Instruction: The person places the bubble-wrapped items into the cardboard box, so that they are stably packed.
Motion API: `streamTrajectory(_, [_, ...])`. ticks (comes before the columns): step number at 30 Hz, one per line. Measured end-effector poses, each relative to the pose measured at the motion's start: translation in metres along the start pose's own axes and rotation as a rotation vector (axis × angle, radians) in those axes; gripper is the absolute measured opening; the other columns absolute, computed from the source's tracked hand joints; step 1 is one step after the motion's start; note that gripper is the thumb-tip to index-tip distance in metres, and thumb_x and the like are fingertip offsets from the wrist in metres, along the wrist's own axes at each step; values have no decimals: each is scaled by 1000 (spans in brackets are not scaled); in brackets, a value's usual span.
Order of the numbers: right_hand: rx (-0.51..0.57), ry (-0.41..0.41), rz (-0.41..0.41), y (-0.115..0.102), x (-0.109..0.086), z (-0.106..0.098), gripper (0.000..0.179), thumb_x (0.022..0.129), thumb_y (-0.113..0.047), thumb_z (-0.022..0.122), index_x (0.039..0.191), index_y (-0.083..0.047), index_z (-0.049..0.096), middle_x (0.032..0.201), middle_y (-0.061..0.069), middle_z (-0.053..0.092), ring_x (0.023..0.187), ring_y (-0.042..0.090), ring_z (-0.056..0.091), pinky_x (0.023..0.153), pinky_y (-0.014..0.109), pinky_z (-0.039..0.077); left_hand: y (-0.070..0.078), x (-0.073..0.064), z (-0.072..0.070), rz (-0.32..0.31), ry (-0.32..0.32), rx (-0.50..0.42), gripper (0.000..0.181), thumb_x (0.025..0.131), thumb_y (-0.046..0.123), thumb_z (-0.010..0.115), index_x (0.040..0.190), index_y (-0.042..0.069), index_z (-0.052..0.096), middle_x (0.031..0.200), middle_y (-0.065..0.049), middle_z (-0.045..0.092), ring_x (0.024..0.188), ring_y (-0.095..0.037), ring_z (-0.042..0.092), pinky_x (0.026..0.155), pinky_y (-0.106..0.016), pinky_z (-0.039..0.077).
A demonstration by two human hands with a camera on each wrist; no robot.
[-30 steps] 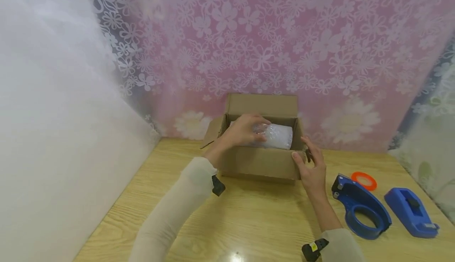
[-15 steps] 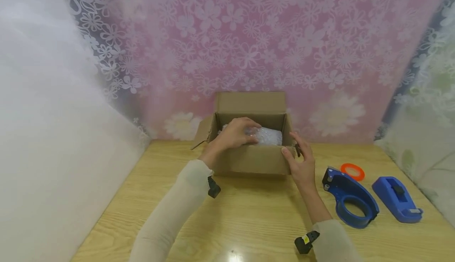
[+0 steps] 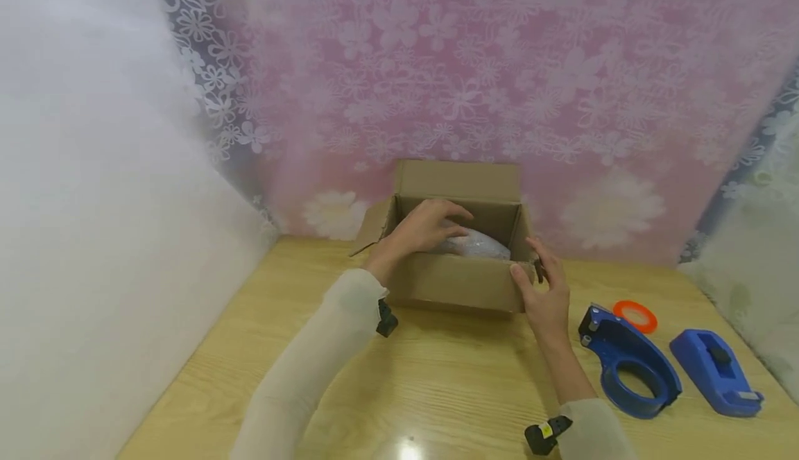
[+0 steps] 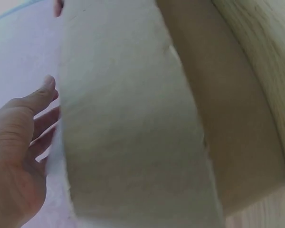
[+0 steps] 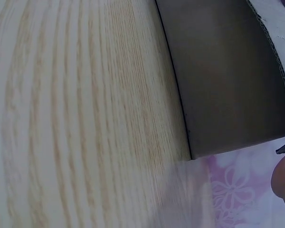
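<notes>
A cardboard box [image 3: 458, 283] stands on the table with its top flaps open. Inside it lies a bundle in clear bubble wrap [image 3: 480, 244], its right end dipping toward the box's front right. My left hand [image 3: 426, 227] reaches over the front edge from the left, thumb and fingers apart above the bundle, hiding its left part. The left wrist view shows this hand [image 4: 19, 142] with loosely extended fingers behind the cardboard flap [image 4: 133, 104]. At the front right corner my right hand [image 3: 549, 300] grips the box, thumb on the front flap and fingers at the right side.
On the right of the wooden table [image 3: 437, 384] lie a blue tape gun [image 3: 643, 377], an orange tape roll [image 3: 635, 316] and a blue tape dispenser [image 3: 718, 373]. A pink floral curtain [image 3: 468, 99] hangs right behind the box; a white sheet [image 3: 112, 203] is at the left.
The bubble-wrapped bundle has sunk lower into the box and tilted. My left hand's fingers have spread away from it. My right hand keeps its grip on the corner.
</notes>
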State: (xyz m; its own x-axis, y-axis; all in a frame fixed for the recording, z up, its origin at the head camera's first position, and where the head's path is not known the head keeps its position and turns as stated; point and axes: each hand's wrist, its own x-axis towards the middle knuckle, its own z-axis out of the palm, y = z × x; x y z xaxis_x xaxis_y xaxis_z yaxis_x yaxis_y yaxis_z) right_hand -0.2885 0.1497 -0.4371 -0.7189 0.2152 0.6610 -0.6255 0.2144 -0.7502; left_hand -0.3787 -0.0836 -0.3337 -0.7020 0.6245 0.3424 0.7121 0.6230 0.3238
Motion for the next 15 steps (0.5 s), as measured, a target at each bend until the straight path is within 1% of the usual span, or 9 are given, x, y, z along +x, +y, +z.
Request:
streamTrajectory(2, [-9, 8, 8, 1, 0, -4, 49, 96, 1, 70, 144, -3, 60, 153, 21, 50, 102, 17, 42, 84, 24, 32, 3, 0, -4, 9, 8, 10, 39, 101, 27, 70, 135, 9, 69, 139, -4, 67, 133, -22, 58, 115, -32, 45])
streamTrajectory(5, [-21, 5, 23, 3, 1, -9, 49, 97, -2, 70, 144, -4, 60, 150, 19, 53, 101, 14, 42, 85, 23, 31, 3, -4, -13, 15, 36, 25, 39, 100, 27, 71, 135, 11, 69, 138, -3, 68, 132, -21, 59, 113, -31, 46])
streamTrajectory(8, [-54, -7, 61, -1, 4, -13, 51, 97, -4, 72, 146, -7, 60, 149, 15, 55, 108, 15, 45, 92, 24, 33, 0, -12, -21, 22, 91, 5, 39, 99, 27, 73, 134, 11, 70, 136, -3, 69, 131, -21, 60, 113, -32, 46])
streamTrajectory(9, [-64, -15, 70, -1, 5, -14, 51, 97, -5, 72, 147, -8, 59, 149, 14, 55, 114, 14, 47, 95, 23, 34, -2, -17, -25, 24, 110, 1, 39, 99, 27, 73, 134, 11, 70, 136, -3, 68, 131, -21, 60, 113, -32, 46])
streamTrajectory(12, [-123, -65, 98, 2, 11, -19, 55, 97, -9, 73, 150, -13, 58, 154, 10, 52, 134, 17, 46, 109, 31, 36, -8, -33, -35, 20, 154, -41, 39, 100, 28, 72, 135, 11, 69, 137, -3, 67, 133, -21, 58, 114, -34, 45])
streamTrajectory(13, [-141, -96, 106, 4, 14, -22, 56, 98, -12, 74, 151, -15, 56, 156, 9, 49, 139, 19, 44, 113, 35, 36, -10, -39, -38, 11, 164, -46, 39, 100, 29, 70, 135, 12, 69, 139, -4, 66, 135, -22, 56, 116, -36, 44])
streamTrajectory(15, [-185, -169, 105, 6, 21, -28, 59, 98, -18, 74, 154, -19, 53, 161, 7, 44, 147, 27, 40, 119, 49, 34, -13, -55, -46, -21, 188, -64, 38, 102, 30, 69, 136, 13, 68, 142, -4, 64, 138, -23, 54, 117, -39, 42])
